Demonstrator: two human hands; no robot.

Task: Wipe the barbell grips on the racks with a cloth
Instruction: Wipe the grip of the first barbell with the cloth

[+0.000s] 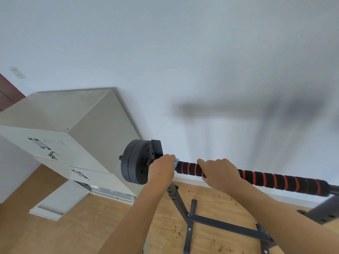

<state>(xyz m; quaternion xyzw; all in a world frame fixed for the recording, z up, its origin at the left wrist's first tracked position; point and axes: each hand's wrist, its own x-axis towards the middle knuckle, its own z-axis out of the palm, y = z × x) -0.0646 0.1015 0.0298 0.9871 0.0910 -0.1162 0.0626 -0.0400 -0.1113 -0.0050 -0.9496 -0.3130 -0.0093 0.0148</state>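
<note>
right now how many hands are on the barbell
2. The left hand grips the bar next to the weight plates, with a cloth peeking out beside it. The right hand grips the black-and-red foam grip further along.

Dark metal rack (pixel 218 221) on wooden floor (pixel 77 233), carrying barbell (pixel 266 178), cabinet (pixel 73 136) alongside

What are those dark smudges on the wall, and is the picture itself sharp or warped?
Head view: the smudges are soft shadows of the barbell and rack, cast on the wall; the wide lens tilts and bends the cabinet; both hands and the grip look fairly sharp; no glare.
</note>
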